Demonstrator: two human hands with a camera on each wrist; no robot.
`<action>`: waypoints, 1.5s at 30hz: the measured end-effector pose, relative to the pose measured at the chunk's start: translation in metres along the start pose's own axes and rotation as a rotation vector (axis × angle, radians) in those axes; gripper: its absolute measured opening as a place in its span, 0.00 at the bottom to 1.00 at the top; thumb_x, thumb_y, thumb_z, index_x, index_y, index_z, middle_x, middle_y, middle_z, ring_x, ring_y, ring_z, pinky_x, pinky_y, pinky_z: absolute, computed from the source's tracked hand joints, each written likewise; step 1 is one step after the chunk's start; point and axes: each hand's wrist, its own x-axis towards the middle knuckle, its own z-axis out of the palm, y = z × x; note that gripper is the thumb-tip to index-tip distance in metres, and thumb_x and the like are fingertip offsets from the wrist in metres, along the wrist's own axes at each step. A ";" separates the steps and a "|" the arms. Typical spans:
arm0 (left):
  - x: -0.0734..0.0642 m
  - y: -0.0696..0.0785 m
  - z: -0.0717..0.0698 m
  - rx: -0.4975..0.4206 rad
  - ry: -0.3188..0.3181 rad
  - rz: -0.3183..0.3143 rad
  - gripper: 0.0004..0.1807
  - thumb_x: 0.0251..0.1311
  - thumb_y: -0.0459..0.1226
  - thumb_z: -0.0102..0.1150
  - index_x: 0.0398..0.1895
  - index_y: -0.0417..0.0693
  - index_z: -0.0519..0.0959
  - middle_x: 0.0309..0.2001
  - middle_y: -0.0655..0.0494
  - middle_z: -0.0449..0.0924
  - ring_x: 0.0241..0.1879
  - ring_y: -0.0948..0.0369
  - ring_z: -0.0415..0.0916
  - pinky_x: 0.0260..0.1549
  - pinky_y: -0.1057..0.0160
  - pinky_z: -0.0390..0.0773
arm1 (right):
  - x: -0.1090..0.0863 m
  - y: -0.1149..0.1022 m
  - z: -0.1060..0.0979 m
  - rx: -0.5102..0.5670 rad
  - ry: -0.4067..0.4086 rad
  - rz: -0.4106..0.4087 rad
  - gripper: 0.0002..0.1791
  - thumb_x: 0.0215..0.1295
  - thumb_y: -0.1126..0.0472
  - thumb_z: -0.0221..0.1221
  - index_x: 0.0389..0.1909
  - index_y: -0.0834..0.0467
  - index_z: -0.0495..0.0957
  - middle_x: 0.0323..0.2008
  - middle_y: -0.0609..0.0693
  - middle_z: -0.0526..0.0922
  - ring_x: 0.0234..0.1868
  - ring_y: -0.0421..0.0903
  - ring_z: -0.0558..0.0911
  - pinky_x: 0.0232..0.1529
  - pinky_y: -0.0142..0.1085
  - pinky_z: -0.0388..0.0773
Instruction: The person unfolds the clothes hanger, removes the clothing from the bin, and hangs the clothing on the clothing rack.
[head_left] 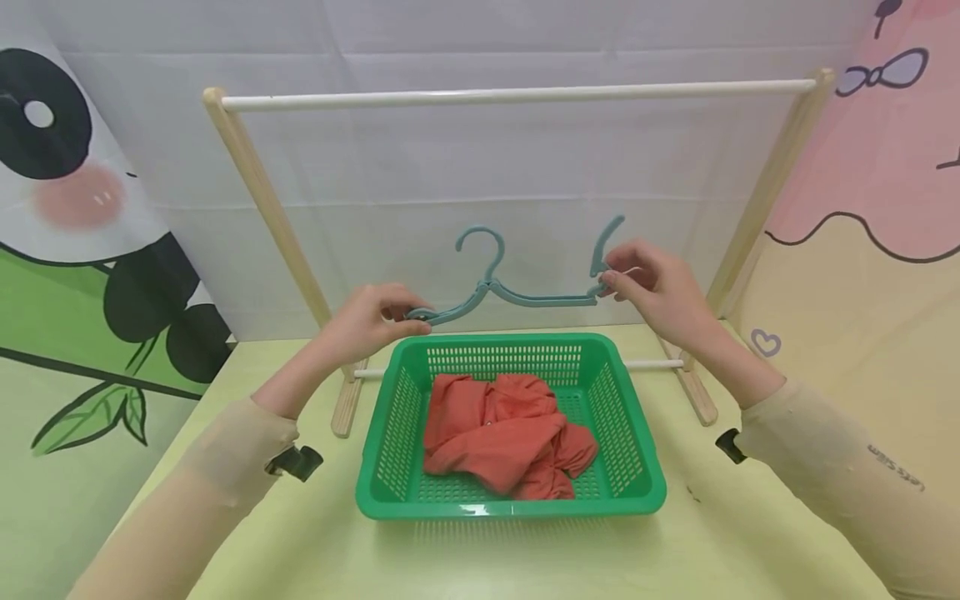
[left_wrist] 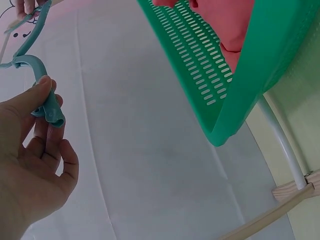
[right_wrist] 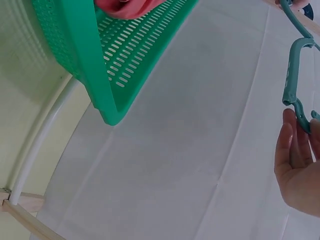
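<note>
A blue-green folding clothes hanger point(head_left: 543, 301) is held up in the air above the back rim of a green basket. My left hand point(head_left: 375, 315) pinches its left end between thumb and fingers; the left wrist view shows the thumb on top of the hanger arm point(left_wrist: 52, 107). At the other end, my right hand point(head_left: 660, 287) pinches the jointed part, where a short segment point(head_left: 606, 242) sticks upward. The hook points up between both hands. Below lies crumpled red cloth point(head_left: 495, 433) inside the green basket point(head_left: 510, 508), touched by neither hand.
Behind the basket stands a rack with a white top bar point(head_left: 517, 96), wooden side posts point(head_left: 270, 200) and a low white crossbar point(head_left: 652, 364). The basket sits on a pale yellow-green table point(head_left: 300, 525). A white sheet point(head_left: 517, 167) hangs at the back, with cartoon prints on both sides.
</note>
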 end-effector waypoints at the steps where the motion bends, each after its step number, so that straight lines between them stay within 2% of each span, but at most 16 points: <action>1: 0.000 0.000 0.000 -0.001 -0.002 -0.002 0.12 0.59 0.35 0.68 0.46 0.46 0.86 0.33 0.54 0.82 0.32 0.60 0.75 0.37 0.62 0.76 | 0.000 0.001 0.000 0.013 -0.001 0.000 0.10 0.71 0.66 0.57 0.47 0.67 0.76 0.39 0.56 0.83 0.33 0.28 0.84 0.37 0.24 0.81; 6: 0.001 0.002 -0.003 -0.004 -0.015 -0.003 0.12 0.58 0.36 0.69 0.46 0.46 0.86 0.32 0.54 0.81 0.31 0.59 0.74 0.35 0.62 0.75 | 0.000 0.005 -0.002 0.075 -0.030 0.020 0.12 0.69 0.68 0.58 0.51 0.67 0.74 0.40 0.48 0.81 0.34 0.32 0.85 0.39 0.25 0.81; 9: 0.000 0.003 -0.003 0.008 -0.028 -0.015 0.12 0.59 0.37 0.68 0.46 0.46 0.86 0.33 0.54 0.82 0.30 0.60 0.73 0.33 0.62 0.74 | 0.001 0.005 -0.005 0.091 -0.035 0.027 0.22 0.67 0.70 0.60 0.60 0.64 0.67 0.46 0.47 0.78 0.38 0.32 0.84 0.42 0.24 0.81; 11: -0.001 0.003 -0.003 0.012 -0.036 -0.021 0.12 0.59 0.37 0.68 0.46 0.47 0.86 0.33 0.54 0.82 0.30 0.60 0.73 0.32 0.63 0.74 | 0.002 0.002 -0.011 0.055 -0.020 -0.004 0.31 0.64 0.71 0.62 0.67 0.58 0.63 0.52 0.48 0.76 0.43 0.31 0.82 0.45 0.22 0.79; 13: -0.002 0.002 -0.002 0.012 -0.043 -0.021 0.13 0.60 0.38 0.68 0.47 0.47 0.86 0.34 0.54 0.83 0.31 0.61 0.73 0.31 0.64 0.73 | 0.006 -0.003 -0.019 -0.048 -0.022 -0.071 0.39 0.60 0.71 0.65 0.70 0.55 0.61 0.58 0.51 0.74 0.48 0.32 0.79 0.49 0.20 0.76; 15: -0.002 0.001 -0.001 0.012 -0.045 -0.016 0.13 0.60 0.38 0.68 0.47 0.46 0.86 0.34 0.54 0.83 0.31 0.62 0.74 0.31 0.65 0.73 | 0.012 -0.011 -0.028 -0.191 -0.039 -0.181 0.41 0.57 0.71 0.68 0.71 0.54 0.63 0.62 0.53 0.72 0.53 0.39 0.77 0.54 0.24 0.74; 17: -0.001 0.000 -0.001 0.009 -0.044 -0.016 0.13 0.60 0.38 0.68 0.48 0.46 0.86 0.34 0.54 0.84 0.31 0.62 0.73 0.30 0.65 0.73 | 0.019 -0.019 -0.035 -0.350 -0.078 -0.300 0.39 0.55 0.70 0.70 0.68 0.56 0.67 0.63 0.55 0.73 0.58 0.46 0.74 0.60 0.34 0.72; 20: 0.000 0.001 -0.002 0.012 -0.041 -0.011 0.13 0.59 0.37 0.68 0.47 0.46 0.86 0.33 0.54 0.84 0.31 0.61 0.73 0.30 0.64 0.73 | 0.026 -0.026 -0.038 -0.550 -0.132 -0.459 0.30 0.53 0.67 0.72 0.59 0.58 0.75 0.58 0.56 0.76 0.60 0.57 0.72 0.61 0.51 0.67; 23: 0.001 0.002 -0.004 0.016 -0.043 -0.009 0.13 0.59 0.37 0.68 0.47 0.46 0.86 0.33 0.54 0.84 0.31 0.60 0.74 0.30 0.63 0.73 | 0.028 -0.029 -0.037 -0.685 -0.158 -0.530 0.23 0.52 0.64 0.73 0.51 0.54 0.81 0.52 0.54 0.81 0.57 0.58 0.72 0.57 0.57 0.63; 27: 0.002 0.005 -0.004 0.037 -0.047 0.002 0.13 0.59 0.37 0.68 0.47 0.47 0.86 0.33 0.55 0.84 0.31 0.60 0.75 0.30 0.63 0.74 | 0.026 -0.030 -0.033 -0.793 -0.158 -0.538 0.16 0.51 0.62 0.74 0.42 0.50 0.84 0.45 0.51 0.85 0.52 0.56 0.73 0.53 0.57 0.61; 30: 0.002 0.006 -0.004 0.048 -0.047 0.017 0.13 0.59 0.37 0.68 0.47 0.47 0.87 0.34 0.54 0.85 0.31 0.61 0.75 0.30 0.63 0.73 | 0.025 -0.028 -0.030 -0.821 -0.151 -0.548 0.13 0.50 0.63 0.74 0.38 0.50 0.86 0.41 0.50 0.85 0.49 0.55 0.73 0.51 0.56 0.62; 36: 0.001 0.005 -0.003 0.060 -0.058 0.025 0.12 0.60 0.37 0.67 0.47 0.48 0.86 0.36 0.54 0.85 0.32 0.61 0.75 0.32 0.62 0.74 | 0.022 -0.023 -0.027 -0.792 -0.125 -0.580 0.11 0.48 0.64 0.75 0.32 0.48 0.86 0.37 0.51 0.81 0.43 0.54 0.70 0.45 0.53 0.62; 41: -0.001 0.003 -0.004 0.062 -0.054 0.011 0.13 0.60 0.37 0.67 0.48 0.47 0.86 0.37 0.53 0.85 0.32 0.60 0.75 0.32 0.61 0.74 | 0.021 -0.020 -0.026 -0.776 -0.102 -0.577 0.10 0.49 0.65 0.74 0.31 0.50 0.86 0.37 0.52 0.77 0.40 0.53 0.67 0.41 0.48 0.58; 45: -0.001 0.002 -0.005 0.045 -0.042 0.003 0.13 0.60 0.36 0.67 0.48 0.47 0.86 0.36 0.53 0.85 0.32 0.60 0.75 0.32 0.62 0.74 | 0.021 -0.017 -0.028 -0.745 -0.114 -0.539 0.09 0.49 0.66 0.73 0.31 0.51 0.86 0.35 0.52 0.77 0.39 0.52 0.67 0.40 0.46 0.56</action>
